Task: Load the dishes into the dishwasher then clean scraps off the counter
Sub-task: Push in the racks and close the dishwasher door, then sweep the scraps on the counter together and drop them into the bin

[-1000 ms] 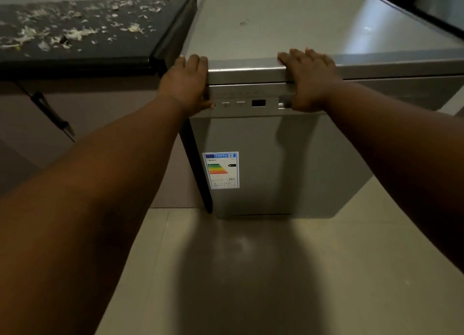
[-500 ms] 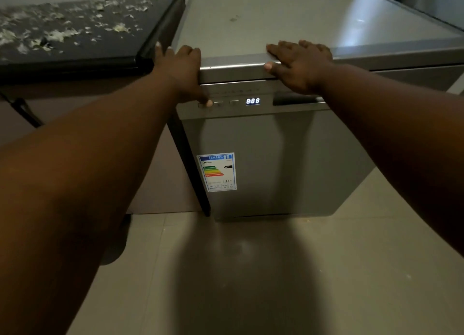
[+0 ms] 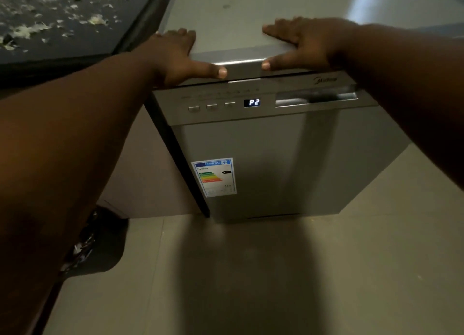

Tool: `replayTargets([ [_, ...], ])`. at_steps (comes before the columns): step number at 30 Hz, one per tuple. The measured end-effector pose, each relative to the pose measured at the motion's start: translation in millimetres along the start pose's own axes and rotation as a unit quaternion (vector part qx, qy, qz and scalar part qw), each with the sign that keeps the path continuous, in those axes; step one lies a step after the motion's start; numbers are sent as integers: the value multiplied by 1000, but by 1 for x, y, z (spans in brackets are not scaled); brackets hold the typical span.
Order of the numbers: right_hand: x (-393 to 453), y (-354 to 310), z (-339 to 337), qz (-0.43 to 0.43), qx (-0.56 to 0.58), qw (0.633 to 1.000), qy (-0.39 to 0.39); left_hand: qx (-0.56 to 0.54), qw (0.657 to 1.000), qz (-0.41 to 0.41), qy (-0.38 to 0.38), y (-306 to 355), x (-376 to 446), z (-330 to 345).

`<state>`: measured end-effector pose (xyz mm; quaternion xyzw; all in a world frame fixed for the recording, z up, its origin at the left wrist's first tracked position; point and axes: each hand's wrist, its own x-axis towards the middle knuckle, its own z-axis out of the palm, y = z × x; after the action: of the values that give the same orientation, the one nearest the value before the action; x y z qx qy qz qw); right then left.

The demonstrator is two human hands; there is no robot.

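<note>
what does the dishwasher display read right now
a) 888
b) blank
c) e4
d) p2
d, the lit display on the dishwasher control panel shows P2, right of the three buttons and left of the handle.

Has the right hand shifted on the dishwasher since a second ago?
Yes. The right hand was draped over the front edge, covering the door handle; now it lies flat on the dishwasher top, with the handle exposed.
</note>
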<state>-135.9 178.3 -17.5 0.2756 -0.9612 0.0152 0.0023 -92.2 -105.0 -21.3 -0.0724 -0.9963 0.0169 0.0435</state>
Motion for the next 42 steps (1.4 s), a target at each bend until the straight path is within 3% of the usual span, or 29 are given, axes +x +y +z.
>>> replayTargets([
  [9, 4, 3, 2, -2, -12, 1000, 11, -1, 1000, 2, 20, -1, -1, 2],
  [21, 7, 6, 2, -34, -44, 998, -5, 4, 1000, 19, -6, -6, 0, 1],
  [31, 6, 4, -7, -8, -35, 998, -51, 14, 998, -5, -55, -2, 1, -6],
  [37, 19, -14, -6, 92, 14, 995, -39, -51, 998, 1, -24, -5, 1, 1],
  [42, 30, -36, -6, 166, 18, 985, -53, -77, 994, 31, -71, -8, 7, -3],
])
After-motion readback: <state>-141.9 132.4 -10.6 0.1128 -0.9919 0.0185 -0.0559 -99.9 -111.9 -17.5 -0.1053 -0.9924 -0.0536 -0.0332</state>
